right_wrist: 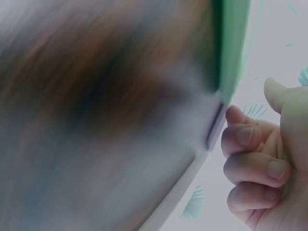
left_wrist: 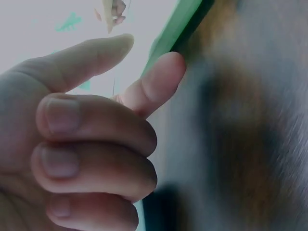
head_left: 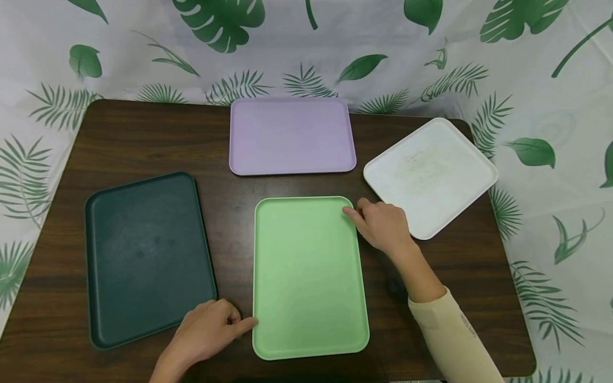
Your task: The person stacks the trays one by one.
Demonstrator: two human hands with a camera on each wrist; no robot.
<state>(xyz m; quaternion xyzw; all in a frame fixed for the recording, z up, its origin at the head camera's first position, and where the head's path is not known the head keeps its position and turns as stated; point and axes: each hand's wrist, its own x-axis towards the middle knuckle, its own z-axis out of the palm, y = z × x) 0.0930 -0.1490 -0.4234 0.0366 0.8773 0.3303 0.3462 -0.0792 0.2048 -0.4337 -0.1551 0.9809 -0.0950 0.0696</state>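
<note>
A light green rectangular tray [head_left: 308, 276] lies lengthwise on the dark wooden table, between the two hands. My left hand [head_left: 203, 327] holds its left rim near the front corner, thumb and index finger at the rim, the other fingers curled. At the far right corner my right hand [head_left: 383, 223] holds the rim, its thumb reaching over the top and the index finger outside. In the left wrist view the thumb and index finger of the left hand [left_wrist: 96, 125] stand either side of the green rim. The right wrist view shows the right hand [right_wrist: 269, 163] by the rim, remaining fingers curled.
A dark green tray [head_left: 150, 260] lies slightly turned on the left, close to the left hand. Behind is a lilac tray [head_left: 292, 135]. A white tray [head_left: 431, 175] lies at an angle beyond the right hand. Leaf-patterned cloth [head_left: 306, 48] surrounds the wooden table [head_left: 230, 213].
</note>
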